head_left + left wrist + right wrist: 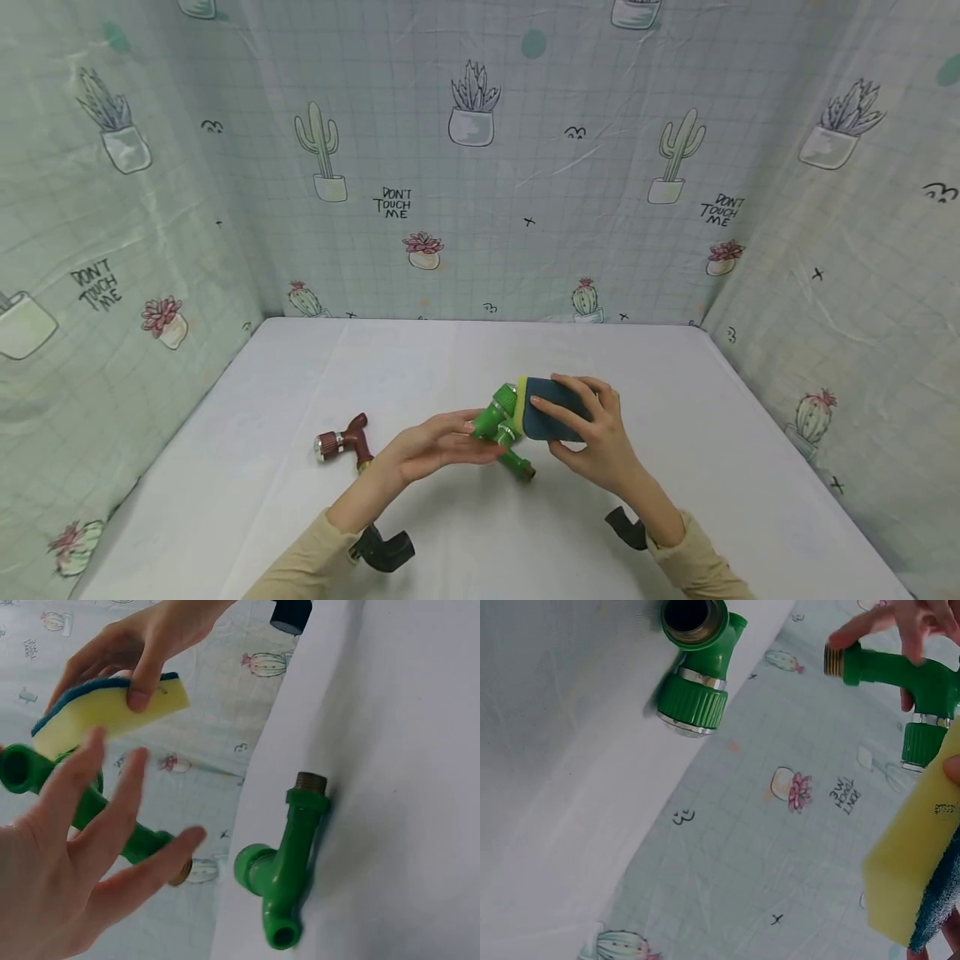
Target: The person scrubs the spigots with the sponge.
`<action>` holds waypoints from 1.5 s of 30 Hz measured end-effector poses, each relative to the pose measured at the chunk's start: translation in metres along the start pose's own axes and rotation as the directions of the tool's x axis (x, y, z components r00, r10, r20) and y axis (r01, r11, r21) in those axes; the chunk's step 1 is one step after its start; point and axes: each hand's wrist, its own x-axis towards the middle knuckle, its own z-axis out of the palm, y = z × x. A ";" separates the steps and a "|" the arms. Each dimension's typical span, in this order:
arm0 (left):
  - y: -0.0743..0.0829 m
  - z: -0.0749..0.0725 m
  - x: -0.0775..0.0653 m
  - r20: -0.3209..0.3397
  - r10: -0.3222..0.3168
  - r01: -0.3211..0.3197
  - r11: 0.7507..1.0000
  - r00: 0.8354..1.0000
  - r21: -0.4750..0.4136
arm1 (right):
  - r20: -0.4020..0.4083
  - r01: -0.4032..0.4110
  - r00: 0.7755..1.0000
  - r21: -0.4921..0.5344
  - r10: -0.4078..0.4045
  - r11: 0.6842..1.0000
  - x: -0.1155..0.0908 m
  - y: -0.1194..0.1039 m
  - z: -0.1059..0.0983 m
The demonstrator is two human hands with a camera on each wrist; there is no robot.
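My left hand [442,442] holds a green tap [90,799] above the table, its fingers spread around the body. My right hand [600,433] grips a sponge [553,408], dark blue scouring side towards the palm and fingers. The sponge's yellow side [904,847] lies against the ribbed knob [924,742] of the held tap. Below, a second green tap [292,862] lies on the table, its threaded brass end pointing right. In the left wrist view the left thumb is hidden.
A red-brown tap [358,440] lies left of the left hand, partly covered by the forearm. One black curved piece [384,552] shows beside the left sleeve, another [626,529] beside the right wrist. Patterned cloth [487,192] stands around the white table [420,358].
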 end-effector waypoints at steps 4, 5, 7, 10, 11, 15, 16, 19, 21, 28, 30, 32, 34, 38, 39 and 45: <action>0.001 -0.003 0.004 -0.084 0.092 -0.076 0.981 0.992 0.180 | -0.035 0.047 0.998 -0.014 -0.048 0.999 -0.002 -0.002 0.002; 0.000 -0.003 0.005 -0.120 0.113 -0.086 0.974 0.986 0.210 | -0.042 0.059 0.997 -0.020 -0.060 0.998 -0.002 -0.003 0.002; -0.001 -0.001 0.006 -0.175 0.148 -0.102 0.964 0.973 0.247 | -0.049 0.081 0.995 -0.029 -0.082 0.996 -0.002 -0.004 0.001; -0.003 0.002 0.006 -0.235 0.200 -0.136 0.956 0.951 0.261 | -0.063 0.108 0.992 -0.050 -0.111 0.993 -0.002 -0.006 0.000; -0.003 0.003 0.006 -0.253 0.210 -0.145 0.957 0.944 0.253 | -0.070 0.116 0.990 -0.060 -0.120 0.992 -0.001 -0.006 0.000; -0.005 0.007 0.006 -0.337 0.206 -0.147 0.970 0.918 0.194 | -0.106 0.162 0.979 -0.118 -0.174 0.980 -0.001 -0.008 0.001; -0.005 0.007 0.006 -0.354 0.198 -0.140 0.973 0.914 0.184 | -0.114 0.177 0.974 -0.140 -0.194 0.974 0.000 -0.009 0.001; -0.006 0.008 0.007 -0.374 0.178 -0.111 0.975 0.910 0.195 | -0.124 0.230 0.959 -0.188 -0.255 0.955 0.003 -0.010 0.003; -0.007 0.008 0.008 -0.383 0.180 -0.102 0.971 0.906 0.215 | -0.108 0.256 0.954 -0.197 -0.281 0.946 0.005 -0.012 0.003; -0.006 0.008 0.007 -0.398 0.189 -0.096 0.965 0.897 0.243 | 0.031 0.291 0.957 -0.135 -0.289 0.947 0.009 -0.019 0.002; -0.005 0.009 0.006 -0.385 0.200 -0.095 0.957 0.901 0.276 | 0.059 0.296 0.955 -0.125 -0.291 0.947 0.010 -0.021 0.002; -0.004 0.010 0.006 -0.363 0.216 -0.097 0.943 0.907 0.318 | 0.072 0.298 0.954 -0.106 -0.291 0.949 0.010 -0.022 0.002; -0.004 0.012 0.006 -0.339 0.231 -0.099 0.925 0.912 0.366 | 0.085 0.298 0.953 -0.076 -0.292 0.952 0.010 -0.023 0.003; -0.003 0.014 0.006 -0.293 0.242 -0.102 0.900 0.925 0.424 | 0.102 0.296 0.950 -0.009 -0.294 0.955 0.009 -0.024 0.005; -0.003 0.014 0.006 -0.285 0.239 -0.100 0.899 0.928 0.427 | 0.109 0.290 0.951 0.008 -0.289 0.957 0.008 -0.025 0.005; -0.005 0.012 0.007 -0.220 0.206 -0.098 0.902 0.953 0.420 | 0.170 0.238 0.955 0.055 -0.244 0.970 0.004 -0.031 0.006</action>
